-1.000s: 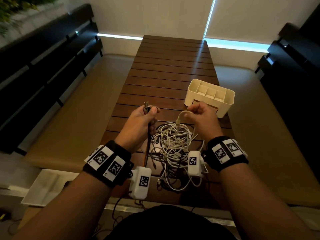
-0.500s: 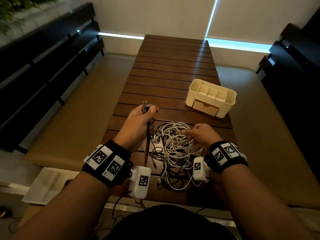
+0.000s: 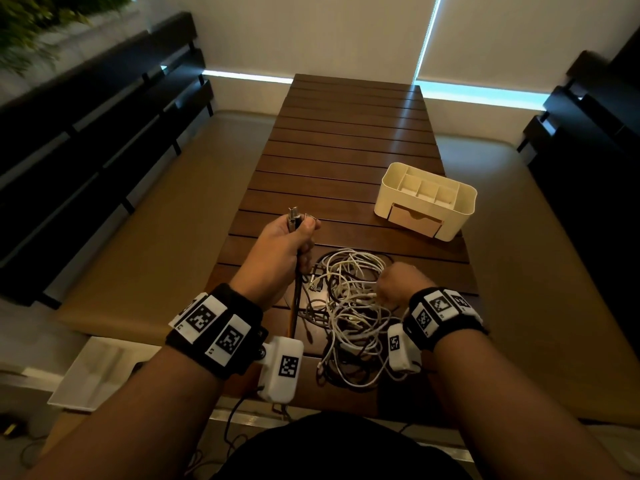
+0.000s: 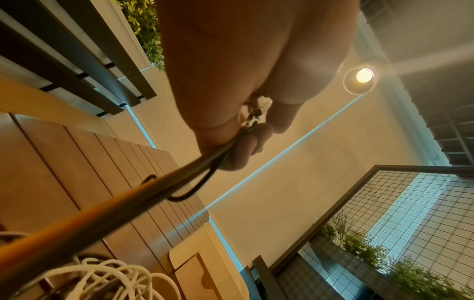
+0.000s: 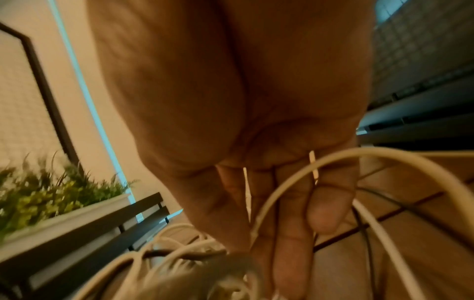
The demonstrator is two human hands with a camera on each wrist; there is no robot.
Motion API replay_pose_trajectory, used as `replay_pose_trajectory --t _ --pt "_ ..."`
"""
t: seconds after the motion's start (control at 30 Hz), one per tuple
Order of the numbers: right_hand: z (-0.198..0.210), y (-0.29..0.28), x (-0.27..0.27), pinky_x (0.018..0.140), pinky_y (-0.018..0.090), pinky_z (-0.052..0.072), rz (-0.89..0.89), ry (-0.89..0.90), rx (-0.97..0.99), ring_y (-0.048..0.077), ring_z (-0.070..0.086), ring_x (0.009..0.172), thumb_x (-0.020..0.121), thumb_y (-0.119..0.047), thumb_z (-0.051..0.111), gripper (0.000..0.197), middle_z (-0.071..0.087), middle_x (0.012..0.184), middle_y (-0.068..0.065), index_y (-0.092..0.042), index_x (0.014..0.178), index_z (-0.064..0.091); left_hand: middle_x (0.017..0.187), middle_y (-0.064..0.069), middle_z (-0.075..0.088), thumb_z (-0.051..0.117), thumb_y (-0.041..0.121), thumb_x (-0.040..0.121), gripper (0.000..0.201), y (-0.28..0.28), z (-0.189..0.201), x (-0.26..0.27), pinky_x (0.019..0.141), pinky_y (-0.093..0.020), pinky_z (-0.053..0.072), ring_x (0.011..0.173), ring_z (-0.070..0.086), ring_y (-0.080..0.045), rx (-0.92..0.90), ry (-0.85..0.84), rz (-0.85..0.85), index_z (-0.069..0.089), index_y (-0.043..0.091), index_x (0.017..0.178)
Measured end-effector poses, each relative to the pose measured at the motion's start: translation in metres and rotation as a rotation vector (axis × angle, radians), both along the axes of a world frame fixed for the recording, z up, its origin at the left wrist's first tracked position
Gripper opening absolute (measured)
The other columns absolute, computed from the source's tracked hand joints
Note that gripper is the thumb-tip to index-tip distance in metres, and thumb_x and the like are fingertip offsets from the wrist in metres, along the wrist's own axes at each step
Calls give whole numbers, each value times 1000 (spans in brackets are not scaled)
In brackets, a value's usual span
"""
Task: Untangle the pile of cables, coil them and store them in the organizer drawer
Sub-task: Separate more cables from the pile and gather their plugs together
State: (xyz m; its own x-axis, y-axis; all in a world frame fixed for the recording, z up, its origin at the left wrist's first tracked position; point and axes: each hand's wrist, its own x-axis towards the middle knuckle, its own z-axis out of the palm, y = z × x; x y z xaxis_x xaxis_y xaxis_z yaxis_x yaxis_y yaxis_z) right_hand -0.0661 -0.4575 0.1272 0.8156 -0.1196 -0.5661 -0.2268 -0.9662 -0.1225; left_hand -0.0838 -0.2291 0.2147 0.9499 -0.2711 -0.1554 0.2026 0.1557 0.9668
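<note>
On the desk (image 3: 346, 140) the cable pile (image 3: 349, 306) lies tangled; my left grip (image 3: 280, 251) clutches cable ends (image 3: 294, 216); my right grip (image 3: 398, 285) pinches a white cable (image 5: 282, 182); organizer drawer (image 3: 414, 220) closed, nothing stored.

A lounge or café-style seating nook: a long slatted wooden worktop (image 3: 349, 140) runs toward drawn roller blinds (image 3: 311, 32), with tan cushioned benches (image 3: 145, 237) along both its sides, dark slatted backrests (image 3: 86, 140) behind them, a planter of greenery (image 5: 51, 194) above the left backrest, and a globe ceiling lamp (image 4: 359, 80) overhead
</note>
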Motion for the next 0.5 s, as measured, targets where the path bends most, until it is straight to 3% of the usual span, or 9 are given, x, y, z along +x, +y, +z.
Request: replay_pose_trajectory --t 0.07,0.17,0.3,0.37,0.43,0.5 --pt "5 2 2 77 37 55 -61 -21 91 27 67 97 90 -20 62 21 68 97 8 -5 99 74 66 1 36 43 20 107 18 -1 0 1 50 -22 34 51 35 -9 3 0 1 56 9 102" --pt "13 3 4 80 38 52 -228 -162 267 27 62 95 93 -15 58 20 64 102 12 0 99 69 66 2 36 43 20 107 18 -2 -1 2 49 -22 34 51 35 -9 9 2 2 56 9 102" --pt "22 3 6 77 37 47 -352 -353 519 17 57 87 90 -34 60 22 62 99 5 -13 90 67 64 3 37 43 20 107 18 -3 -3 4 50 -22 35 50 37 -9 4 5 -5 57 9 102" --pt "26 3 3 68 28 49 -363 -344 607 11 59 77 90 -36 66 24 64 86 -1 -13 86 69 64 3 37 44 20 107 18 -5 -3 4 50 -22 35 50 37 -9 3 9 -6 57 10 102" --pt "32 6 1 52 14 44 -346 -297 661 4 53 60 92 -28 67 18 59 70 -7 -17 78 65 63 3 37 44 21 107 18 -6 -3 4 50 -23 34 50 36 -9 2 17 -5 57 10 102" --pt "36 8 -1 49 14 43 -353 -265 724 3 52 54 95 -19 63 18 58 67 -6 -18 77 62 62 4 38 45 21 107 17 -7 -3 4 50 -23 34 51 35 -9 -2 25 -8 57 10 103"
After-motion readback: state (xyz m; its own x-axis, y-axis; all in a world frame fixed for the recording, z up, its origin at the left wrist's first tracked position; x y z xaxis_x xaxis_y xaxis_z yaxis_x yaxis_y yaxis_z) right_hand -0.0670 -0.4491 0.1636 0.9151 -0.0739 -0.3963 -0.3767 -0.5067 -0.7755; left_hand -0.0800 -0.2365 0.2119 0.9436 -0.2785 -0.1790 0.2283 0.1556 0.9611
